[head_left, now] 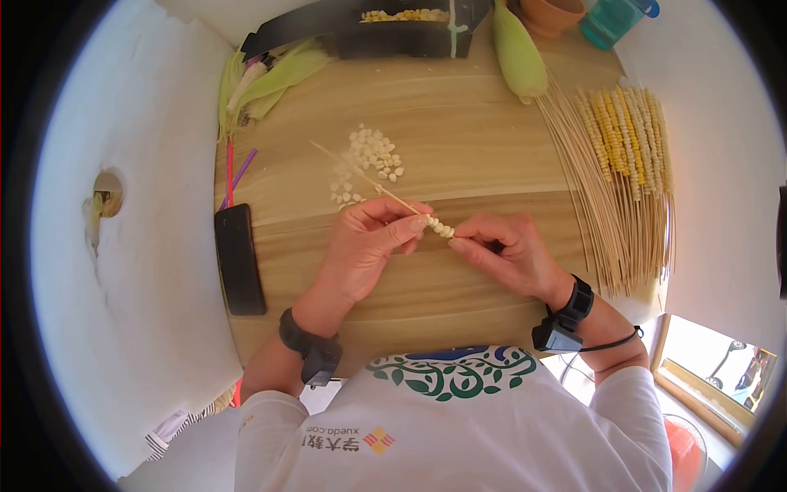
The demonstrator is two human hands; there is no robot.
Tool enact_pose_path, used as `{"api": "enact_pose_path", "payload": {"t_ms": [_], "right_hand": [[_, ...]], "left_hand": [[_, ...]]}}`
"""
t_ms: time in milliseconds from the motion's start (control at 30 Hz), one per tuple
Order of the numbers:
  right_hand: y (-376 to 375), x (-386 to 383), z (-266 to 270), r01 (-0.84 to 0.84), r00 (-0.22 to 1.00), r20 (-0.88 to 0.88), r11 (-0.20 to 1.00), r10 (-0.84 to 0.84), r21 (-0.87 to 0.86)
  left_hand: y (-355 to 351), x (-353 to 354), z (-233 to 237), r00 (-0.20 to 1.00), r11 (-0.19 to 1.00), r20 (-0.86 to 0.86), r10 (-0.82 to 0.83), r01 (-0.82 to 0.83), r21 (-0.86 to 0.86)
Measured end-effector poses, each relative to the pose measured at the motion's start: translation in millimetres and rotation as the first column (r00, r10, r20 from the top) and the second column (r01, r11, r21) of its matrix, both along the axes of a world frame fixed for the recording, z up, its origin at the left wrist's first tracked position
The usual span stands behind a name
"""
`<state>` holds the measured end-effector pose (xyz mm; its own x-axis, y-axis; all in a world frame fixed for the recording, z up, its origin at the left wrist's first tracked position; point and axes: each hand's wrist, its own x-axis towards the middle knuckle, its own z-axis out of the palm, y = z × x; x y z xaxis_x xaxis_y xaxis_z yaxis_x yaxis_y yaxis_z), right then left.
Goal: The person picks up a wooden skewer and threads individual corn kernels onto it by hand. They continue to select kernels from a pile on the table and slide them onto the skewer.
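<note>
My left hand (369, 239) pinches a thin wooden skewer (398, 199) between thumb and fingers. The stick slants up and left, its far part passing over loose pale corn kernels (373, 153) on the table. Several kernels (439, 226) are threaded in a short row at the skewer's near end, between my two hands. At that end, the closed thumb and fingertips of my right hand (512, 252) press on the last kernel. The skewer's tip is hidden there.
Bare skewers (586, 197) lie at the right beside finished corn skewers (631, 139). An ear of corn in husk (520, 57), a clay bowl (553, 15) and a teal cup (611, 23) stand behind. A black tray (393, 41), husks (279, 78) and a phone (240, 261) are further left.
</note>
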<state>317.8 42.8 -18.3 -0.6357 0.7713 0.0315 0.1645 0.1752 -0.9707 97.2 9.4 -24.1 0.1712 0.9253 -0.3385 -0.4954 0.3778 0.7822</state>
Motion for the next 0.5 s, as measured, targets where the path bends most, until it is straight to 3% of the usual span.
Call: {"api": "enact_pose_path", "payload": {"t_ms": [133,167,200,233,300,367,433,500], "right_hand": [[2,-1,-1,0.008,1.000,-0.023,1.000,-0.008,0.010],[1,0,0,0.009,1.000,-0.026,1.000,-0.009,0.011],[1,0,0,0.042,0.999,-0.014,0.997,-0.043,-0.070],[0,0,0,0.077,0.997,0.001,0.986,-0.078,-0.151],[1,-1,0,0.111,0.994,0.002,0.979,-0.112,-0.171],[2,-1,-1,0.140,0.990,0.006,0.972,-0.142,-0.191],[2,-1,-4,0.138,0.990,-0.004,0.980,-0.140,-0.145],[3,-1,-4,0.140,0.990,-0.001,0.980,-0.141,-0.138]], "left_hand": [[2,-4,2,0.994,0.999,-0.104,-0.024,0.027,0.026],[2,-7,4,0.971,0.996,-0.235,0.032,-0.013,0.083],[3,-10,6,0.929,0.989,-0.357,0.093,-0.043,0.143],[4,-13,8,0.929,0.989,-0.359,0.089,-0.040,0.143],[8,-21,11,0.748,0.920,-0.556,0.362,-0.192,0.340],[11,-31,8,0.714,0.903,-0.572,0.403,-0.207,0.377],[13,-36,9,0.384,0.879,-0.824,0.415,0.062,0.472],[14,-34,8,0.332,0.878,-0.859,0.390,0.147,0.456]]}}
